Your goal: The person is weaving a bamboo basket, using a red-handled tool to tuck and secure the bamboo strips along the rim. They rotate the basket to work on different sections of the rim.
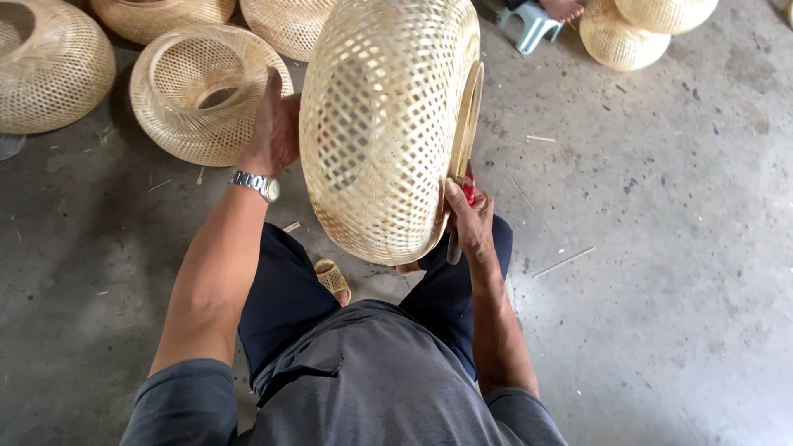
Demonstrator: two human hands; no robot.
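A: The left hand (pixel 271 132), what is it doing?

B: It is closed around the far side of the big woven bamboo shade (pixel 387 124), fingers pressed flat against the weave, with a metal wristwatch (pixel 256 185) on that wrist. The shade is held up off the floor, tipped on its side above the person's knees, its round wooden rim (pixel 467 124) facing to the right.

A: And the right hand (pixel 471 219)?

B: It sits at the lower edge of the shade, just under the rim, gripping a small tool with a red handle (pixel 468 188). A dark part of the tool hangs down below the hand; I cannot tell its exact kind. The thumb lies against the weave.

A: What lies around the shade?

B: Left of the shade, on the concrete floor (pixel 661 248), rests another woven shade (pixel 202 91) with its opening turned upward, just behind the left hand. Further left of the shade is a third one (pixel 49 66), cut by the picture's edge, and two more lie above, at the top edge. To the upper right of the shade sit two rounder woven shades (pixel 624 37), next to a small pale blue plastic stool (pixel 533 25) where another person's bare foot (pixel 566 8) shows.

A: And below the shade?

B: The person's dark trousers and grey shirt, plus a woven sandal (pixel 332 277) on the foot under the shade. Thin bamboo slivers (pixel 564 262) lie scattered on the floor to the right of the shade.
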